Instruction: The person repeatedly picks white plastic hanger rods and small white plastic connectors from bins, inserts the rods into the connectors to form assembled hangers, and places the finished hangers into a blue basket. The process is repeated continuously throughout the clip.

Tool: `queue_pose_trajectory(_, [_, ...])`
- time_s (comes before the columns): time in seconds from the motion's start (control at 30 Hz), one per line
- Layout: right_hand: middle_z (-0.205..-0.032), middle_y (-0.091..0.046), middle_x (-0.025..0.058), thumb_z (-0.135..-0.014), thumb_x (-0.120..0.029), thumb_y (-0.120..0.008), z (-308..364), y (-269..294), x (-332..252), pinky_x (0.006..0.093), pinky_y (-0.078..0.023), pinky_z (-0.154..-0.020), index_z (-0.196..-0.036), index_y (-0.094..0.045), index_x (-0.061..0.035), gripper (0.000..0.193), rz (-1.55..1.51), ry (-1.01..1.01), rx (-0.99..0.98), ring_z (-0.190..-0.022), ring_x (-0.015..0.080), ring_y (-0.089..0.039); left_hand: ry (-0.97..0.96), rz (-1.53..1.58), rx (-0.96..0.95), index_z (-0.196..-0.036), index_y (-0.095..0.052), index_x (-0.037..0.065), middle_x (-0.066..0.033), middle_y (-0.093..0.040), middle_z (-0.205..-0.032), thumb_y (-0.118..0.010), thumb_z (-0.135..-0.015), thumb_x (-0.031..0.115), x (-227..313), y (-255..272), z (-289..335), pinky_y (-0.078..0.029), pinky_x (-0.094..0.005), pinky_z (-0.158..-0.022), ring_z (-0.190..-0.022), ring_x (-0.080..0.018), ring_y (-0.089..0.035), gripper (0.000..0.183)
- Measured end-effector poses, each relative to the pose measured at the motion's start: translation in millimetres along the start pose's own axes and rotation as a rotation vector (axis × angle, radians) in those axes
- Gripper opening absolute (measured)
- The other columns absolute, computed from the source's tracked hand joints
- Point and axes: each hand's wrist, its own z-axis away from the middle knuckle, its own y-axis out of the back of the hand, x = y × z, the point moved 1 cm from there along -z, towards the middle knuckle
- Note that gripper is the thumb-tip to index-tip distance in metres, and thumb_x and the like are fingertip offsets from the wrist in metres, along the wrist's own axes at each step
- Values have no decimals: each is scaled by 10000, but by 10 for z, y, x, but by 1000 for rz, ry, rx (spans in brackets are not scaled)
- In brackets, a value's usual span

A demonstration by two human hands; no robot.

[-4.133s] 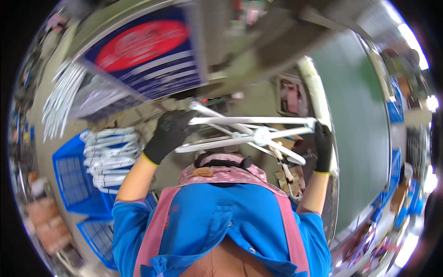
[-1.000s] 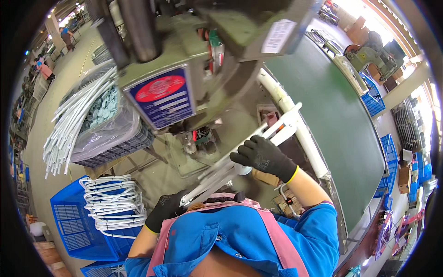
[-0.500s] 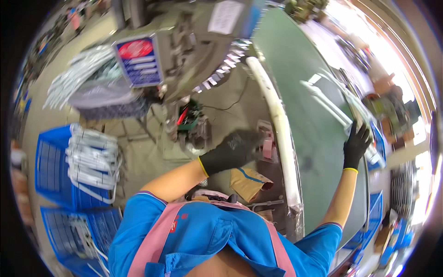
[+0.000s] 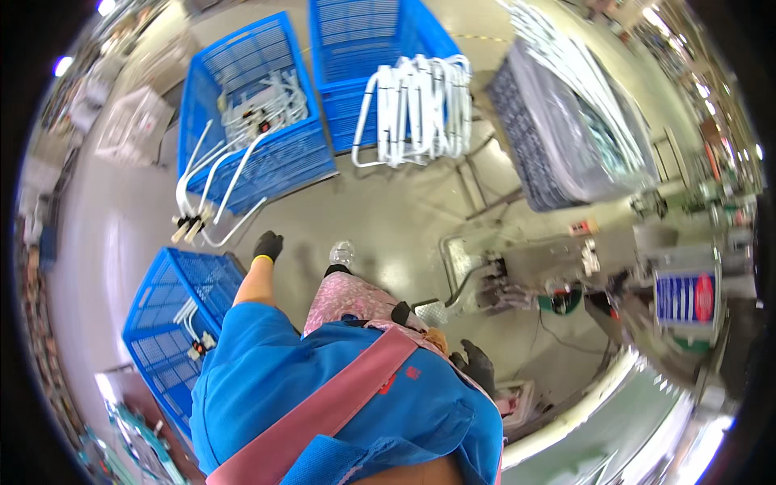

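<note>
My left hand (image 4: 269, 246), in a dark glove with a yellow cuff, hangs over the floor with its fingers curled in and nothing seen in them. Closest to it are white bent tubes (image 4: 234, 190) with black and cream end fittings, which stick out over the rim of a blue crate (image 4: 271, 174). My right hand (image 4: 477, 365), gloved alike, is low by my right side, fingers apart and holding nothing that I can see. A pink-and-white container (image 4: 514, 402) lies just beyond it.
A second blue crate (image 4: 343, 121) has a bundle of white tube frames (image 4: 416, 109) hung on its side. Another blue crate (image 4: 162, 303) stands by my left arm. A grey bin (image 4: 533, 137) carries long white tubes. A machine with a foot pedal (image 4: 431, 313) and a green-topped table (image 4: 582, 453) are at right.
My view has swung left from the table and machine to the blue crates. My right hand has come away from the white parts on the table and down to my side.
</note>
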Motion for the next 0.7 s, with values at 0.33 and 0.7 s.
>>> queue_pose_trajectory(0.33, [-977, -666, 186, -836, -313, -658, -2335, -390, -1783, 451, -510, -721, -1160, -590, -93, 398, 95, 278, -318, -877, 365, -645, -529, -284, -453, -902, -684, 99, -152, -659, -934, -522, -869, 199, -1164, -479, 373, -535, -430, -764, -945, -333, -639, 193])
queue_pose_trajectory(0.7, [-994, -687, 147, -862, -343, -652, -4068, -749, -2799, 403, -531, -763, -1115, -651, -103, 348, 78, 388, -280, -886, 311, -664, -568, -171, 196, -828, -616, 70, -121, -607, -841, -525, -864, 175, -862, 684, -987, -517, -391, -758, -844, -297, -610, 144])
